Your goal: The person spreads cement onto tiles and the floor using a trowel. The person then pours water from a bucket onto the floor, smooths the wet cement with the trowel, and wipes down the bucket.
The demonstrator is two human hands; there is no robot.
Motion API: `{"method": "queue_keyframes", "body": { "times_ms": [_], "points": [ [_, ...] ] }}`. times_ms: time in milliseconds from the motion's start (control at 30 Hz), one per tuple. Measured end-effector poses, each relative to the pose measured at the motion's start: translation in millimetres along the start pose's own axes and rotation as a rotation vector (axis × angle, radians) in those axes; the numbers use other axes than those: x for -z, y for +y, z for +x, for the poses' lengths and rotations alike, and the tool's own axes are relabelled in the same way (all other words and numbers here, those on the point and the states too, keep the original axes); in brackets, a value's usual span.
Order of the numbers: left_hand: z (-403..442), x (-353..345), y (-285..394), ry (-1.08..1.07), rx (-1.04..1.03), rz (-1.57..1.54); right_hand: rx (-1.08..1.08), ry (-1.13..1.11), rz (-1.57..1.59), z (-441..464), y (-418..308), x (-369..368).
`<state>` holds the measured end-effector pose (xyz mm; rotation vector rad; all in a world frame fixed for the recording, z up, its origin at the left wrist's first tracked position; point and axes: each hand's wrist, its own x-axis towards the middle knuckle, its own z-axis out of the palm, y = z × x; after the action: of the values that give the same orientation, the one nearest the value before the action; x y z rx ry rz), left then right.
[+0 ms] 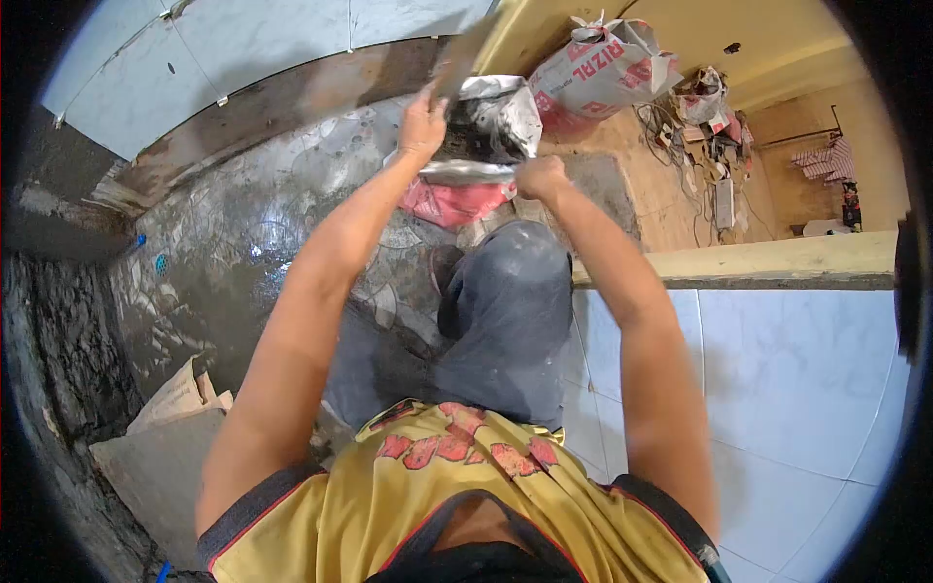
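An open bag (457, 199), white and red with dark material inside, stands on the floor in front of the bent knee. My left hand (424, 124) is closed around a flat, blurred board-like piece (471, 49) that rises above the bag's left side. At the bag's right front corner, my right hand (540, 179) is closed on the bag's rim, its fingers wrapped round the edge.
A full white and red sack (603, 73) leans by the yellow wall. Cables and clutter (714, 146) lie on the floor at right. A low ledge (739, 260) runs above white tiles (777, 369). Torn brown paper (180, 396) and a grey slab (160, 466) are at lower left.
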<state>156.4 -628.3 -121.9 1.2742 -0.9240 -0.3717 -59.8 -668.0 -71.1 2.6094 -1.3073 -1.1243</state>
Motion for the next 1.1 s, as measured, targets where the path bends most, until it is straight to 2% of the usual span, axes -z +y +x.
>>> {"method": "queue_keyframes", "body": {
  "times_ms": [33,67,133,200,233,267,300,333,367,433,467,500,567,633,667,767,833,900,1000,1100],
  "points": [
    [0.2,7.2,2.9,0.038,0.021,-0.004,-0.009,-0.046,-0.095,-1.4,7.0,1.7],
    [9.1,12.9,5.5,0.120,0.006,-0.105,-0.026,-0.082,-0.059,-0.9,11.0,3.2],
    [19.9,26.5,11.7,0.114,-0.004,0.041,-0.047,-0.153,-0.001,-10.1,9.6,25.2],
    [17.9,33.2,18.2,0.136,-0.066,0.082,-0.024,-0.119,0.007,-28.3,-8.7,64.9],
    [13.0,34.5,19.8,0.135,-0.010,0.237,-0.007,-0.102,0.009,-32.9,-20.7,77.2],
    [8.6,37.3,21.2,0.090,0.013,0.203,-0.065,0.056,0.090,-4.4,-13.7,57.7],
    [0.7,43.9,24.4,0.038,0.040,0.170,-0.109,0.108,0.119,2.6,-8.5,55.7],
    [0.7,48.6,5.4,0.028,-0.012,0.184,-0.111,0.064,0.050,9.1,3.8,54.7],
    [-0.4,57.9,0.0,0.083,-0.042,0.156,-0.128,0.092,-0.005,37.3,26.6,35.4],
    [-4.4,78.9,-2.4,0.179,-0.096,0.101,-0.141,-0.028,0.204,26.3,39.5,55.6],
    [-10.3,98.3,28.7,0.212,-0.079,0.051,-0.113,0.000,0.367,11.1,38.1,69.5],
    [-13.8,116.0,25.9,0.257,-0.025,0.017,-0.094,0.020,0.507,4.8,40.9,77.4],
    [-15.6,155.6,14.8,0.352,0.064,-0.060,-0.023,0.154,0.554,8.9,40.3,74.5],
    [-29.6,179.5,39.8,0.515,-0.054,-0.509,-0.051,0.181,0.358,10.8,29.7,72.5],
    [-39.7,193.7,36.5,0.624,0.023,-0.501,-0.072,0.203,0.260,10.3,27.7,74.1],
    [-73.4,245.4,0.9,0.843,0.254,-0.587,-0.105,0.553,0.511,40.1,38.1,53.9],
    [-96.9,249.3,14.5,0.984,0.366,-0.719,-0.249,0.710,0.650,56.5,46.0,38.7],
    [-121.0,254.2,-15.1,1.035,0.444,-0.625,-0.343,0.829,0.642,78.6,58.9,23.6],
    [-159.5,245.6,-47.8,1.076,0.680,-0.543,-0.426,0.524,0.888,107.3,76.9,0.0],
    [-184.9,231.9,-87.3,1.036,0.769,-0.498,-0.356,0.533,0.809,128.4,77.1,-31.2]
  ]
}}
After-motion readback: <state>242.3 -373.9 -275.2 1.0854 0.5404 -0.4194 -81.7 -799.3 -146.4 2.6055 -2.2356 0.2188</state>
